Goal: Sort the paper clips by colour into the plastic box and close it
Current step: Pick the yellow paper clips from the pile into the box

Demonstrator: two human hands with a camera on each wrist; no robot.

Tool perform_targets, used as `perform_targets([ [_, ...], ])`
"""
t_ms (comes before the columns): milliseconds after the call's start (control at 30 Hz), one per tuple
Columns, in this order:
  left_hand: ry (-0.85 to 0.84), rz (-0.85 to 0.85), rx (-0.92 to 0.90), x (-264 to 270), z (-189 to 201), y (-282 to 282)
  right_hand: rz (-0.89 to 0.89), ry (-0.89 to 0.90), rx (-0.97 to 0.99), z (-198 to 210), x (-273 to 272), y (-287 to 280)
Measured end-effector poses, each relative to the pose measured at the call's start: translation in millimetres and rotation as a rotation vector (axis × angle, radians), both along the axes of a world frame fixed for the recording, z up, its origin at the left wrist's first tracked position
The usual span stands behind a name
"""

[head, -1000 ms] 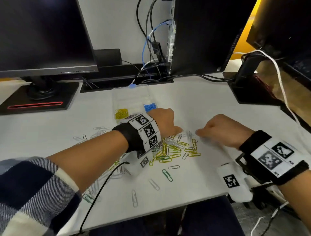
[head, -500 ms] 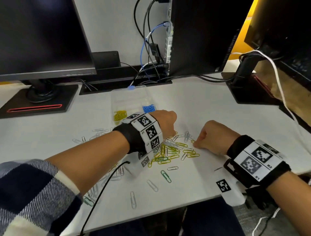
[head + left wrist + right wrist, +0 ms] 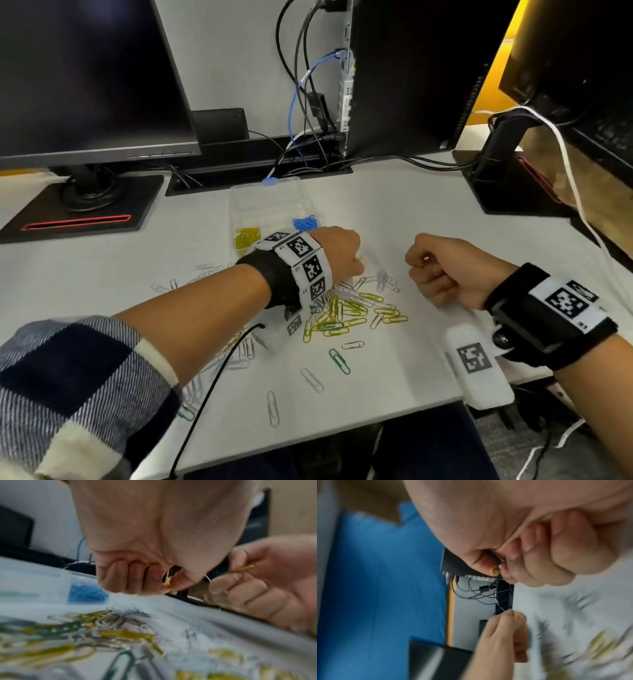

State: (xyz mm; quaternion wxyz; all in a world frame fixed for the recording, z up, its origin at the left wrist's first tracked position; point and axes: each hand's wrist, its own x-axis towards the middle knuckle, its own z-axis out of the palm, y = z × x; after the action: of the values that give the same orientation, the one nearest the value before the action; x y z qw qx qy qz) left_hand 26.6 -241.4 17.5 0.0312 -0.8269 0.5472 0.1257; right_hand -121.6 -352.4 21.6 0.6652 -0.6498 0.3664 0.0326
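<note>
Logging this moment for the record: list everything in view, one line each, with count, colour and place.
plastic box: one, clear, open, behind the left hand
yellow clips: a batch, in the box's near-left compartment
blue clips: a batch, in the box's right compartment
loose clips: many, yellow, green and silver, on the desk
desk: one, white
monitors: three, black, at the back
cables: several, black and blue, behind the box
left hand: grips yellow clips
right hand: pinches a yellow clip

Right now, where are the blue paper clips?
In the head view the blue paper clips sit in the clear plastic box, in its right compartment, just behind the left hand, right of the yellow ones.
</note>
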Motion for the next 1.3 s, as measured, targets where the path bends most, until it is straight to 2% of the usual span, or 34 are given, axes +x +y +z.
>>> perform_targets([
  [67, 0.194, 0.127, -0.112, 6, 5, -2, -0.024, -0.135, 0.281, 3, -1, -2],
  [100, 0.341, 0.198, -0.181, 9, 7, -3, -0.03, -0.198, 0.389, 4, -2, -4],
  [200, 1.045, 0.44, -0.372, 18, 12, 0, -0.047, -0.356, 0.581, 4, -1, -4],
  [267, 1.452, 0.507, -0.433, 23, 11, 7, -0.064, -0.422, 0.643, 1, -1, -3],
  [367, 1.793, 0.467, -0.524, 24, 8, 17, -0.079, -0.471, 0.693, -2, 1, 0],
  [467, 1.983, 0.461, -0.589, 21, 7, 23, -0.109, -0.491, 0.757, -2, 3, 2],
  [567, 2.059, 0.489, -0.605, 20, 8, 27, -0.133, -0.47, 0.791, -4, 4, 3],
  [667, 2.044, 0.56, -0.592, 22, 5, 26, -0.161, -0.428, 0.773, -7, 5, 0],
  [867, 2.078, 0.644, -0.606, 21, 2, 28, -0.024, -0.357, 0.835, -6, 5, 0],
  [900, 2.081, 0.646, -0.606, 21, 2, 29, -0.028, -0.313, 0.738, -4, 6, 3],
  [967, 2.043, 0.639, -0.612, 21, 2, 32, -0.025, -0.227, 0.425, 0, 7, 9],
  [1000, 2.009, 0.633, -0.615, 21, 2, 33, 0.001, -0.188, 0.217, 1, 8, 12],
  [1100, 1.913, 0.644, -0.6, 21, 0, 40, 0.226, -0.091, -0.539, 1, 8, 21],
  [1133, 1.901, 0.653, -0.583, 21, -1, 43, 0.287, -0.05, -0.733, -1, 9, 23],
  [1200, 1.903, 0.66, -0.546, 20, -2, 47, 0.35, 0.024, -0.878, -5, 11, 25],
  [1300, 1.944, 0.662, -0.529, 18, -4, 52, 0.386, 0.103, -0.903, -10, 15, 26],
])
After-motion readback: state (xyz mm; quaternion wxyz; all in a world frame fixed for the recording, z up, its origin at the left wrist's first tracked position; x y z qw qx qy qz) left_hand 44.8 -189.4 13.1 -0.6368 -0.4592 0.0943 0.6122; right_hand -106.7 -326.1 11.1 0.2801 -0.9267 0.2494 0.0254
